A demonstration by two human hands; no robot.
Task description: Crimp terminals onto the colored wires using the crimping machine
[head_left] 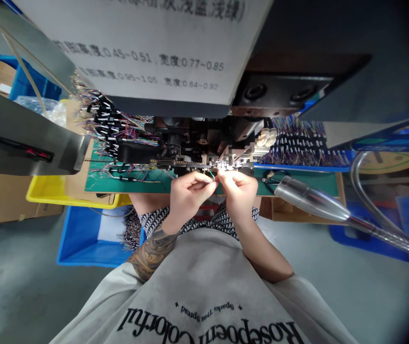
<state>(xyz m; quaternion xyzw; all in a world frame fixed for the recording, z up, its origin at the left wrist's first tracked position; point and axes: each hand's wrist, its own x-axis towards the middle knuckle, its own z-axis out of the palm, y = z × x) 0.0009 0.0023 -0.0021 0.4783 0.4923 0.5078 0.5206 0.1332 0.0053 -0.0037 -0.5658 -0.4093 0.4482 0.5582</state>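
Note:
My left hand [192, 192] is closed in a pinch on thin wires [212, 176], one of which looks green. Just beside it, my right hand [238, 188] is also pinched, its fingertips at the same wires under a bright light. Both hands are right at the front of a crimping machine [204, 143], near its lit metal working point. The wire tips between my fingers are too small to make out. A few loose wire ends hang below the fingers.
Bundled wire harnesses [107, 122] hang at the left, and more harnesses [297, 141] lie in a blue tray at the right. A lamp on a flexible neck [312, 200] reaches in from the right. Scissors [272, 179] lie on the green mat [147, 187]. Yellow [71, 191] and blue bins [93, 253] stand left.

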